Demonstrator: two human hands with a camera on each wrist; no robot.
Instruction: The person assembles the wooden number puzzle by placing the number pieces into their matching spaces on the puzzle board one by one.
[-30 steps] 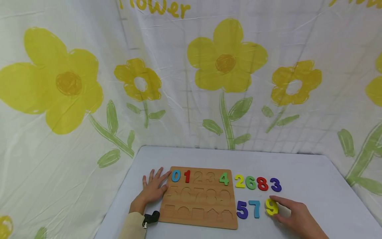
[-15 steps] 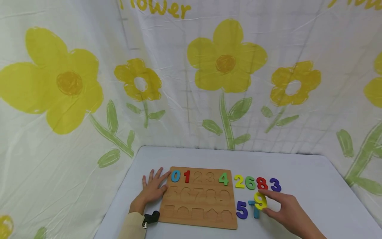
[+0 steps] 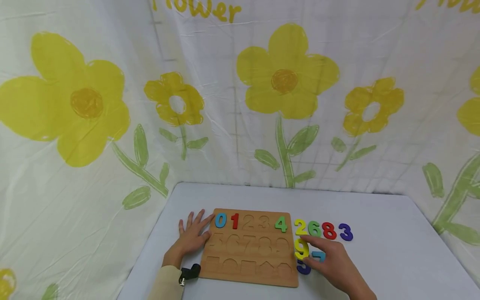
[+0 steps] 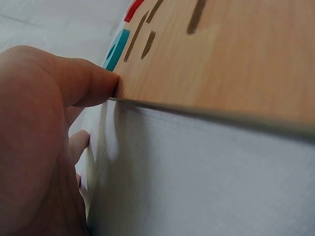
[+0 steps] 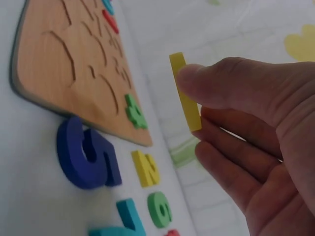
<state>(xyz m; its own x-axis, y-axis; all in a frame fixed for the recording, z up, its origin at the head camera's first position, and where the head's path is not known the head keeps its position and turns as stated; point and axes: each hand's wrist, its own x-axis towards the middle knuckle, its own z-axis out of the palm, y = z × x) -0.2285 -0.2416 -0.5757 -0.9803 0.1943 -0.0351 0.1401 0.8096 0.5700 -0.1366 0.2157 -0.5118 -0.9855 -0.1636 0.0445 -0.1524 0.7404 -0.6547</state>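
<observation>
My right hand (image 3: 335, 262) pinches a yellow number 9 (image 3: 301, 249) between thumb and fingers, held above the table just off the board's right edge. In the right wrist view the yellow 9 (image 5: 185, 93) shows edge-on. Below it lies a purple 5 (image 5: 86, 155), partly covered in the head view. My left hand (image 3: 191, 241) rests at the left edge of the wooden number board (image 3: 240, 250), fingers spread and straight, touching its rim. Seated in the board's top row are a blue 0 (image 3: 221, 220), a red 1 (image 3: 235, 221) and a green 4 (image 3: 280, 224).
Right of the board lie a yellow 2 (image 3: 300, 227), a green 6 (image 3: 314, 228), a red 8 (image 3: 329, 231) and a purple 3 (image 3: 346, 232). A light blue 7 (image 3: 318, 256) is partly behind the right hand. A flowered curtain (image 3: 225, 146) hangs behind the white table (image 3: 375, 216).
My right hand has lifted the yellow 9 from the table and carried it left, over the 7, to beside the board. The left hand has stayed in place.
</observation>
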